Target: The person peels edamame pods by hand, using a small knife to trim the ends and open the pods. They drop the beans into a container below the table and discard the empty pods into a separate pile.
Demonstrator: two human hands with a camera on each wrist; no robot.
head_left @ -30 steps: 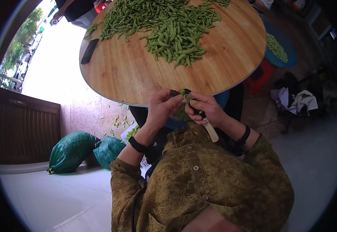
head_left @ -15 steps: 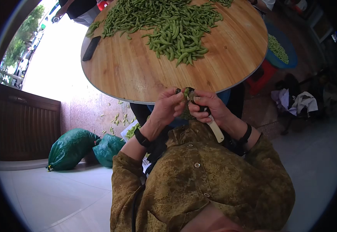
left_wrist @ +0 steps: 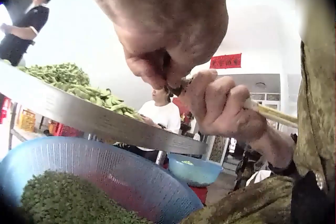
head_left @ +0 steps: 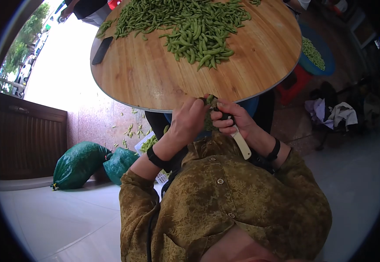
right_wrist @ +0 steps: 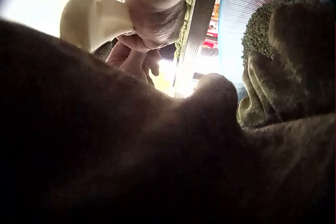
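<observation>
Both hands meet just over the near edge of the round wooden table (head_left: 155,89). My left hand (head_left: 187,118) pinches a small green bean pod (head_left: 210,99) at its fingertips, which look dark. My right hand (head_left: 238,117) has its fingers curled round a tool with a cream handle (head_left: 242,146); the handle's rounded end sticks out towards the body, and the tool's front is hidden in the grip. In the left wrist view, the fingertips of both hands come together above a blue basin (left_wrist: 121,155) holding a green heap (left_wrist: 68,198).
A large pile of bean pods (head_left: 198,39) covers the table's far side, with a dark flat object (head_left: 102,50) at its left. Green sacks (head_left: 83,165) and a white basket (head_left: 145,143) stand on the left. A second blue basin (head_left: 327,63) sits on a red stool (head_left: 295,85). Another person (left_wrist: 163,116) sits across.
The left hand has turned so its back faces up more, covering much of the pod. Both hands have shifted slightly towards the table, and the right hand keeps its hold on the cream-handled tool.
</observation>
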